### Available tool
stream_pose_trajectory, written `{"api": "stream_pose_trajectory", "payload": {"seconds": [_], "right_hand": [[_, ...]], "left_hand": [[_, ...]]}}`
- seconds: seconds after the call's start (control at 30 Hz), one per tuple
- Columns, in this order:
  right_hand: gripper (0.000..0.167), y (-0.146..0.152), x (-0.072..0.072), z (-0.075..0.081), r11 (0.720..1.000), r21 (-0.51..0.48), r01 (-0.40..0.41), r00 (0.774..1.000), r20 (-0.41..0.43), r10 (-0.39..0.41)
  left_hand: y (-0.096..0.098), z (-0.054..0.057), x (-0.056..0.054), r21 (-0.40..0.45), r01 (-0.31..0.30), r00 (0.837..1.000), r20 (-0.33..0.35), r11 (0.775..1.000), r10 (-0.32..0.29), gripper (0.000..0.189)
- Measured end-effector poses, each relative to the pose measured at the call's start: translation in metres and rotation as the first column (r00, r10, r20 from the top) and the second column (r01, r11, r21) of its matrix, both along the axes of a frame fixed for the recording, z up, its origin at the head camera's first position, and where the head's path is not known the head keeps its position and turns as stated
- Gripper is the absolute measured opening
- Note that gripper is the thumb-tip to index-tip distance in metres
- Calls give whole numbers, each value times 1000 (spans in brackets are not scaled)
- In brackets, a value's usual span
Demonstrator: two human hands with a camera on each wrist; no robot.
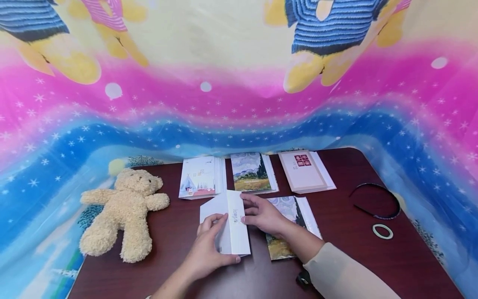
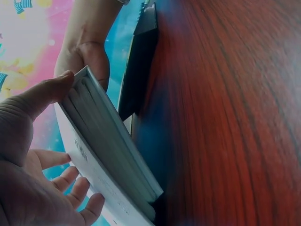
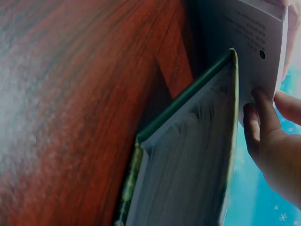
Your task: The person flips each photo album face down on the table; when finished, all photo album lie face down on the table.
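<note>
A thick white photo album [image 1: 239, 238] stands tilted on its edge at the middle of the table, its lettered spine facing up. My left hand [image 1: 203, 255] grips it from the left, the thumb at the near end and the fingers against the cover. In the left wrist view the page edges of the album [image 2: 110, 141] show beside the left hand [image 2: 28, 188]. At the far right side my right hand [image 1: 267, 216] pinches the album near its spine. In the right wrist view the fingers of the right hand [image 3: 275, 146] touch the printed back cover.
A landscape-covered album [image 1: 280, 249] lies under my right forearm. Behind stand a tent-picture album [image 1: 198, 178], another landscape album [image 1: 248, 174] and a beige album [image 1: 302, 174]. A teddy bear [image 1: 125, 211] lies left; a black headband [image 1: 396, 207] and a pale ring [image 1: 382, 231] lie right.
</note>
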State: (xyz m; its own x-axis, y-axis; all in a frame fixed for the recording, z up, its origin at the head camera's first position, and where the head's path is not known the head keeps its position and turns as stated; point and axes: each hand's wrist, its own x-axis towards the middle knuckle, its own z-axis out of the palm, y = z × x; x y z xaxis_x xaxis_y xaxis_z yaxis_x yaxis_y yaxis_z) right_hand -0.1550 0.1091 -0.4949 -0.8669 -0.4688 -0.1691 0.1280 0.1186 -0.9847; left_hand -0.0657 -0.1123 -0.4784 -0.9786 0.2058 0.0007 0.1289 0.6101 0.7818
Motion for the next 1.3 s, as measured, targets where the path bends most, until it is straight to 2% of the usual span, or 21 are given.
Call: {"api": "stream_pose_trajectory", "payload": {"seconds": [0.33,0.6,0.77,1.0,1.3], "right_hand": [[71,-11,-1,-2,994,109,-12,1000,-17,14],[71,-18,-3,-12,968,251,-23,994,-99,49],[70,-21,-2,-13,941,336,-32,985,-149,86],[76,-23,-1,-13,887,454,-79,973,-157,167],[77,-25,-2,-12,845,526,-92,961,-174,213]], "left_hand": [[-7,-8,-4,-73,-6,1000,-3,997,5,114],[-12,-12,-8,-108,-11,1000,11,994,12,115],[-11,-14,-8,-117,-17,1000,10,993,18,114],[-7,-16,-6,-151,-14,1000,12,988,16,113],[-4,-19,-3,-147,-30,999,25,989,34,114]]}}
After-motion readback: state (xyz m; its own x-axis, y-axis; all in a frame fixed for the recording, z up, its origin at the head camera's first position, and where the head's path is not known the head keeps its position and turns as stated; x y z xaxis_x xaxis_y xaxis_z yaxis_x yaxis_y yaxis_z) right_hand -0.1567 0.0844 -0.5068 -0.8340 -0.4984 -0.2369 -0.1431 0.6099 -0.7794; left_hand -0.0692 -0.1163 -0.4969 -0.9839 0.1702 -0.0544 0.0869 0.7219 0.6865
